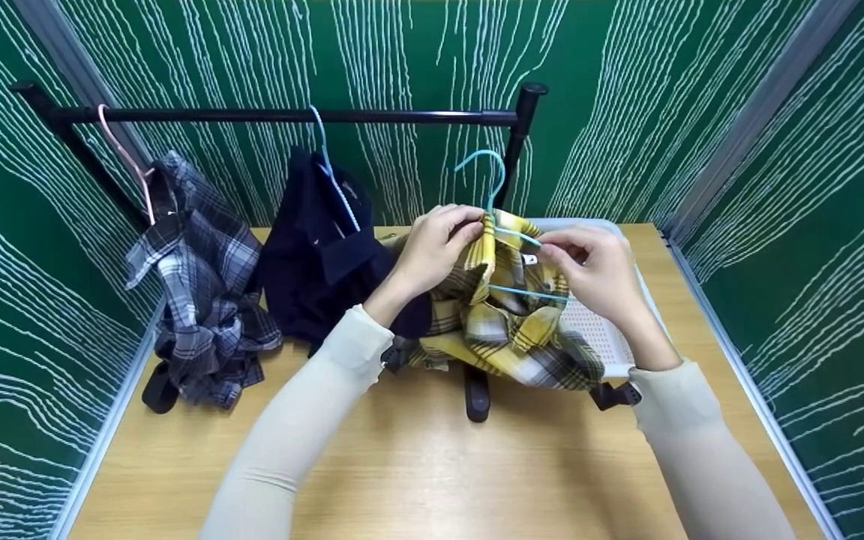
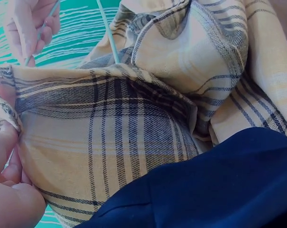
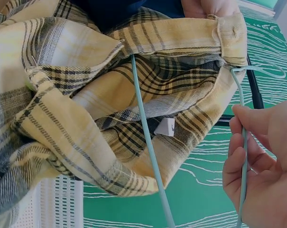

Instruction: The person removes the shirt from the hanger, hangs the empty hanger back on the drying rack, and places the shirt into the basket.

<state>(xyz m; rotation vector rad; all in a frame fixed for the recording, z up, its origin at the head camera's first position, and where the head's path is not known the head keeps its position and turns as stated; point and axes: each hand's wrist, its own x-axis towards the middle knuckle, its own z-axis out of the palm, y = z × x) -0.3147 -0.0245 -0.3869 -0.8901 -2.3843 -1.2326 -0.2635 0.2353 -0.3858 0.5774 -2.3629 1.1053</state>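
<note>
A yellow and black plaid shirt [image 1: 507,345] hangs partly over a light blue hanger [image 1: 499,180], whose hook points up. With thumb and fingers, my left hand [image 1: 439,244] pinches the shirt's edge beside the hook's base; the left wrist view shows this hand [image 2: 13,187] only in part. On the other side, my right hand [image 1: 593,270] grips one arm of the hanger. In the right wrist view, the right fingers curl round that bare blue arm [image 3: 243,137], outside the cloth. The lower bar [image 3: 150,147] crosses the shirt's opening near a white label [image 3: 166,127].
A black rack's rail [image 1: 252,115] runs across the back. From it hang a grey plaid shirt [image 1: 203,300] on a pink hanger [image 1: 124,150] and a dark navy garment [image 1: 319,262] on a blue hanger [image 1: 321,142]. A white perforated basket [image 1: 604,337] stands behind the right hand.
</note>
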